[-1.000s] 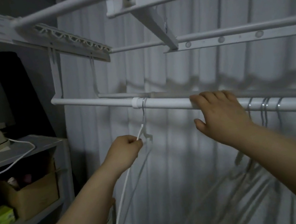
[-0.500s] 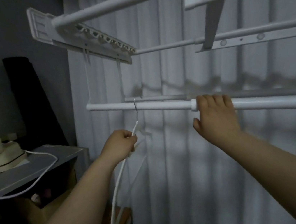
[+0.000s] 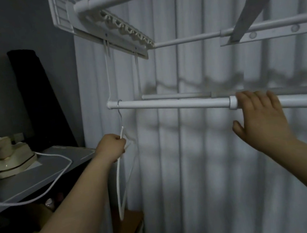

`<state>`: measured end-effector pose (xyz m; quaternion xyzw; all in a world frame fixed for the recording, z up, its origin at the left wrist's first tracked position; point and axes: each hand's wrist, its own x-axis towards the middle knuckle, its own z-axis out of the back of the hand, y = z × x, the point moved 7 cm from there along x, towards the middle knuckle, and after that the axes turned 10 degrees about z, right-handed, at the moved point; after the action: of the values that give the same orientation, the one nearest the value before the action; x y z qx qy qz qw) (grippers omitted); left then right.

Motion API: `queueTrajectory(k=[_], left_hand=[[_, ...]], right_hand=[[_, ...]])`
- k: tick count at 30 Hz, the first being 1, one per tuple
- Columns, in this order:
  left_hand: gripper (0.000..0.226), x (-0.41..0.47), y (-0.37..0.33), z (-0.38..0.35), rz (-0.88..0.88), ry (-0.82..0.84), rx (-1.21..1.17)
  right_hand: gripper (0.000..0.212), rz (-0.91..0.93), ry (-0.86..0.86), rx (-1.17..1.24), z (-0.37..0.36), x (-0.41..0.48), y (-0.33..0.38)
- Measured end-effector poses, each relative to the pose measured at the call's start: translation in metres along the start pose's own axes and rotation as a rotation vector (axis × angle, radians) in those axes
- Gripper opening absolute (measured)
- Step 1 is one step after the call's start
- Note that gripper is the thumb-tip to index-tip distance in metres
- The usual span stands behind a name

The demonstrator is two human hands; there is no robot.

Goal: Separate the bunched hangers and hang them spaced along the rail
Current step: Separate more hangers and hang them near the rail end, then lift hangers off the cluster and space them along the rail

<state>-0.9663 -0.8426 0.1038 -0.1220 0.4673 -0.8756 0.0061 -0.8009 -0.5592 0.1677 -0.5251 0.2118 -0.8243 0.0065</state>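
Note:
A white rail point(image 3: 176, 103) runs from left to right across the view, in front of a pale curtain. One white hanger point(image 3: 119, 181) hangs from it by a metal hook close to the rail's left end. My left hand point(image 3: 112, 148) grips the hanger just below its neck. My right hand point(image 3: 260, 119) lies with straight fingers on the rail beside its collar joint, far to the right of the hanger. The other hangers are out of view.
A white drying rack point(image 3: 117, 29) with more bars hangs overhead. A grey shelf point(image 3: 44, 169) at the left carries an iron point(image 3: 9, 156) with a white cord. A dark board leans on the wall behind it. A brown box point(image 3: 128, 231) stands below.
My left hand has slid the hanger leftward along the rail, from near the collar joint to the rail's left end. The view turned left, and the bunched hangers left the frame.

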Motion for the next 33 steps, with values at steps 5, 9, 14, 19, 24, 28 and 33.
queueTrajectory(k=[5, 9, 14, 19, 24, 28, 33], left_hand=[[0.039, 0.006, 0.01, 0.007, 0.035, -0.025, 0.028], [0.024, 0.004, 0.014, 0.014, 0.017, -0.039, 0.163], [0.044, -0.04, -0.012, 0.029, -0.172, -0.206, 0.249], [0.018, -0.114, -0.058, -0.009, -0.339, -0.032, -0.109], [0.037, -0.202, -0.109, -0.099, -0.391, 0.398, -0.391], [0.031, -0.282, -0.148, -0.166, -0.351, 0.648, -0.59], [0.011, -0.353, -0.182, -0.241, -0.198, 0.842, -0.715]], right_hand=[[0.07, 0.007, -0.036, -0.011, 0.003, -0.001, 0.0], [0.068, 0.007, -0.034, -0.005, 0.004, -0.002, -0.001], [0.058, 0.012, 0.051, 0.075, 0.006, 0.0, -0.004], [0.061, 0.007, 0.186, 0.197, 0.024, -0.01, -0.016], [0.055, 0.032, 0.096, 0.16, 0.059, -0.052, -0.06], [0.054, -0.041, 0.062, 0.125, 0.098, -0.089, -0.124], [0.051, -0.286, 0.15, 0.216, 0.123, -0.166, -0.2]])
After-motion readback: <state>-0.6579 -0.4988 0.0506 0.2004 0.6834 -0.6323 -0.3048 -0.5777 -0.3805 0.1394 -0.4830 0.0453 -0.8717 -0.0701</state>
